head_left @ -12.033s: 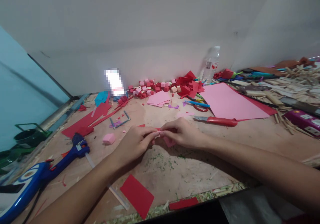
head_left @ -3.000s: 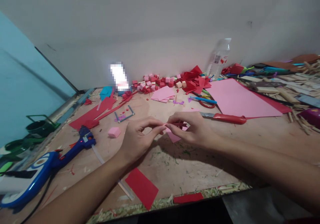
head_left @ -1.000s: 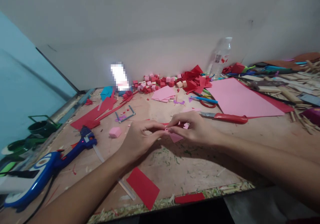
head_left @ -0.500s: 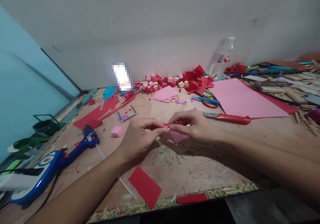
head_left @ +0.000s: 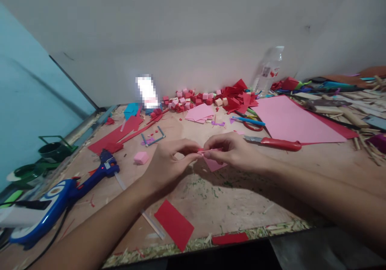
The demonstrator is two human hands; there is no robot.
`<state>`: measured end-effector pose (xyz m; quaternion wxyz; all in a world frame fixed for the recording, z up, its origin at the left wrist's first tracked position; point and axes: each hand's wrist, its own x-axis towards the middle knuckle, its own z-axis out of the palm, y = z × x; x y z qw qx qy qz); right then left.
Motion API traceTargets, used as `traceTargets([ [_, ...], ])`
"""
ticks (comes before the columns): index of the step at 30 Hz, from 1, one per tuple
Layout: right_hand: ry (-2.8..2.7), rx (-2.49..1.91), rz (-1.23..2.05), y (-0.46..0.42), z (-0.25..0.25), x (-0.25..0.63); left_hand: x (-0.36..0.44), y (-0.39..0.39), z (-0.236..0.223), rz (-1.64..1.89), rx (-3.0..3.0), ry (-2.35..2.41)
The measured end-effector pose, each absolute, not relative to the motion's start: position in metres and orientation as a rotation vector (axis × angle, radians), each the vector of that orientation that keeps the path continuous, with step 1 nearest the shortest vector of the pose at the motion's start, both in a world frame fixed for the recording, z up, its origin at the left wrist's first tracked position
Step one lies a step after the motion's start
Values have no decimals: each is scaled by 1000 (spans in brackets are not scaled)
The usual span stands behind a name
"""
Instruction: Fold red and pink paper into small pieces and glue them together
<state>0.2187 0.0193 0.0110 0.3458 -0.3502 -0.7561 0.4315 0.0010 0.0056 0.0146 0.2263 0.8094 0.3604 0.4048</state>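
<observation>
Grey wall (head_left: 193, 33) — turquoise wall (head_left: 33, 77) at left.

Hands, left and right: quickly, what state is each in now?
Left hand: closed, pinching small paper piece.
Right hand: closed, apparently pinching the same piece.

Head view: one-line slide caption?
Both hands pinch small pink-red paper above a cluttered board, glue gun at left, red-handled knife at right.

Left hand (head_left: 170, 160); right hand (head_left: 233, 152) | fingertips close together | both apparently pinching
</observation>
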Motion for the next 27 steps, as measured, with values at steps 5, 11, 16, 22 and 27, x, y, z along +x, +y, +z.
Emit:
traceTargets([
  [5, -1781, -960, 1456, 23, 7, 218, -4, 11, 1, 1282, 2545, 767],
  [11, -1572, -990, 1703, 22, 7, 217, -10, 13, -3, 1211, 2690, 757],
  [16, -1430, -894, 1784, 22, -2, 214, -10, 14, 1, 1267, 2690, 702],
  [22, -1338, -836, 1858, 23, -8, 212, -9, 14, 2, 1295, 2711, 632],
  [27, -1394, -861, 1817, 22, -4, 213, -6, 12, 5, 1275, 2566, 699],
])
